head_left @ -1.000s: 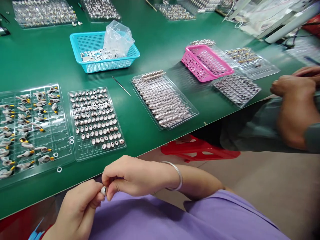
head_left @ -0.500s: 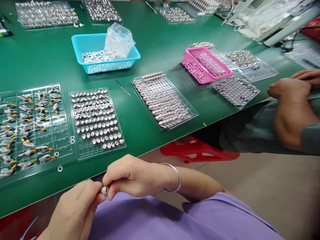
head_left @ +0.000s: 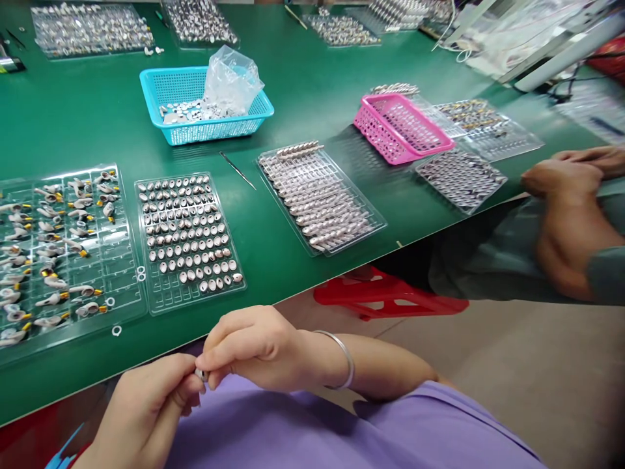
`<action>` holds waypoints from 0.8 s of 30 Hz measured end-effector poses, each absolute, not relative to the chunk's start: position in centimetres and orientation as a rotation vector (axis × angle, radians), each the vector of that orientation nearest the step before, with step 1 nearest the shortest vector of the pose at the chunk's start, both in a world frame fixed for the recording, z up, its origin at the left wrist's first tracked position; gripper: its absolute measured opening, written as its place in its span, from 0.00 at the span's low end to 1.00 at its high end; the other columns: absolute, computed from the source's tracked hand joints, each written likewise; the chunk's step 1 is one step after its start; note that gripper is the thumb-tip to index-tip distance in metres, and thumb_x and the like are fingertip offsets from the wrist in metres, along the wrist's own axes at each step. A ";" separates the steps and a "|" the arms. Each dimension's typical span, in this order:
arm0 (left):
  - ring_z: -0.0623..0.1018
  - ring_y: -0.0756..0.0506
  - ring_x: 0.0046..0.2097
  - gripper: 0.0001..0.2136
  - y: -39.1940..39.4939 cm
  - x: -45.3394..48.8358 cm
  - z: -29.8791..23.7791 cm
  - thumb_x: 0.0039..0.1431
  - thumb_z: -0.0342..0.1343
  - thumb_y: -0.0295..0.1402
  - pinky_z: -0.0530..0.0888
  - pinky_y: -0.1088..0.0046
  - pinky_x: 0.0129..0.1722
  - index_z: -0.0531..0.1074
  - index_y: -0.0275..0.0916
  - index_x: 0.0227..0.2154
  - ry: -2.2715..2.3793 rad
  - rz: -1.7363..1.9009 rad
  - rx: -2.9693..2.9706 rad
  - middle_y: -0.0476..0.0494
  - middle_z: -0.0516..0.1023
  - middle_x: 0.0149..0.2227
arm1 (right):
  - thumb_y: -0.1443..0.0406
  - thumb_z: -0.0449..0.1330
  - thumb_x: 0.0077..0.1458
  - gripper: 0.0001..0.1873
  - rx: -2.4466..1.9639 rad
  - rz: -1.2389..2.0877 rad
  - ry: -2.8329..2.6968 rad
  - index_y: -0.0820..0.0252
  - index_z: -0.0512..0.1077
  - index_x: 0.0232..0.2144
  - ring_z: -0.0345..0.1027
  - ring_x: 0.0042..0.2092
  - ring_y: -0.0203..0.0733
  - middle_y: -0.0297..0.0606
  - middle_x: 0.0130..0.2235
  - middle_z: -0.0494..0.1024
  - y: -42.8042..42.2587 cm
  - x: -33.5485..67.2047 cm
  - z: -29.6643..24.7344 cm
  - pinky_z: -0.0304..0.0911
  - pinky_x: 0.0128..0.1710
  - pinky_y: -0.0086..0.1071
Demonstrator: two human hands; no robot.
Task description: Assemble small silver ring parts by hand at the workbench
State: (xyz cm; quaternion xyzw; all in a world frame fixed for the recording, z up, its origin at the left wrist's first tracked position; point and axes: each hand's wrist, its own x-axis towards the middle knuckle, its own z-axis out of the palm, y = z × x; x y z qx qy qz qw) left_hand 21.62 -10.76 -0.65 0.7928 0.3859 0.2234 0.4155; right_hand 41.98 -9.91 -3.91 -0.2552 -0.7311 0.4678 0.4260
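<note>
Below the table's front edge, over my purple-clad lap, my left hand (head_left: 146, 410) and my right hand (head_left: 254, 348) meet fingertip to fingertip. Both pinch one small silvery part (head_left: 200, 374), mostly hidden by the fingers. A silver bangle (head_left: 344, 355) circles my right wrist. Nearest on the green table (head_left: 303, 78) lies a clear tray of small silvery caps (head_left: 188, 238). Left of it sits a clear tray of white earbud-like pieces with gold tips (head_left: 58, 251).
A clear tray of long silvery pieces (head_left: 319, 195), a thin metal pick (head_left: 237, 170), a blue basket with a plastic bag (head_left: 205, 104) and a pink basket (head_left: 403, 127) lie farther back. Another person's hands (head_left: 571, 208) work at the right. A red stool (head_left: 385, 296) stands under the table.
My two hands stay joined on the small part; my right fingers have shifted slightly over it. The other person's hands at the right have moved a little.
</note>
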 end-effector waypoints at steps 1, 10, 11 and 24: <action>0.72 0.55 0.19 0.12 -10.8 21.6 -0.7 0.66 0.46 0.30 0.69 0.88 0.20 0.67 0.43 0.26 0.975 0.557 1.974 0.58 0.71 0.19 | 0.70 0.54 0.63 0.10 -0.642 1.167 -1.838 0.67 0.76 0.37 0.77 0.35 0.32 0.42 0.35 0.80 -10.0 42.0 -4.0 0.74 0.38 0.22; 0.73 0.55 0.19 0.09 -11.4 21.8 -1.0 0.64 0.48 0.29 0.69 0.86 0.21 0.67 0.43 0.28 1.078 0.692 2.066 0.58 0.72 0.20 | 0.74 0.55 0.61 0.08 -0.645 1.082 -1.604 0.68 0.75 0.37 0.76 0.31 0.31 0.40 0.31 0.79 -10.8 40.7 -4.6 0.75 0.35 0.22; 0.73 0.55 0.19 0.08 -11.5 21.8 -1.0 0.64 0.49 0.28 0.69 0.86 0.21 0.68 0.43 0.28 1.085 0.696 2.087 0.58 0.72 0.20 | 0.74 0.55 0.61 0.08 -0.647 1.069 -1.579 0.68 0.75 0.37 0.76 0.31 0.31 0.40 0.31 0.79 -10.9 40.5 -4.8 0.74 0.34 0.21; 0.74 0.54 0.21 0.09 -11.1 21.5 -1.2 0.60 0.46 0.22 0.70 0.85 0.22 0.67 0.42 0.30 1.019 0.670 2.218 0.55 0.74 0.22 | 0.70 0.64 0.52 0.04 -0.904 1.706 -1.625 0.63 0.71 0.31 0.74 0.32 0.32 0.34 0.29 0.79 -9.3 41.6 -3.1 0.68 0.33 0.23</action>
